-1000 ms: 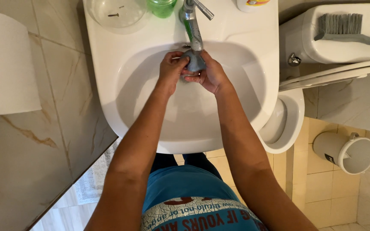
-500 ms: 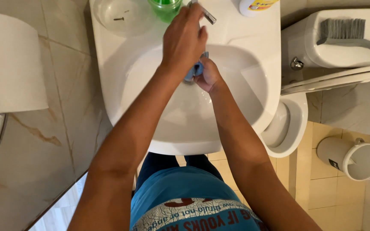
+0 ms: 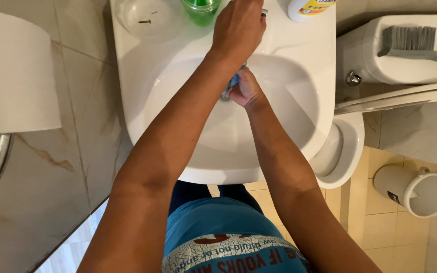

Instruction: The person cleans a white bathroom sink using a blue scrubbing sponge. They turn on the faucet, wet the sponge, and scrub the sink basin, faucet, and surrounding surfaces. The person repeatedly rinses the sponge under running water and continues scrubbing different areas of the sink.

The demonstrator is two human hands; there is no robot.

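Observation:
I stand over a white basin (image 3: 289, 55). My left hand (image 3: 238, 28) reaches to the basin's back rim and lies closed over the top of the chrome tap, whose lever tip (image 3: 264, 11) pokes out beside my fingers. Just below it, over the bowl, my right hand (image 3: 246, 90) is curled around a small blue object (image 3: 234, 80) under the spout. Most of that object and of the tap is hidden by my hands.
On the basin's rim stand a clear dish (image 3: 145, 17), a green cup (image 3: 201, 10) and a white and yellow bottle (image 3: 307, 7). To the right are a toilet (image 3: 342, 146), a grey brush (image 3: 410, 40) on its cistern and a white jug (image 3: 413, 189) on the floor. A paper roll (image 3: 13, 71) hangs at the left.
My left hand has left the right hand under the spout and risen to the top of the tap. My right hand has stayed under the spout with the blue object.

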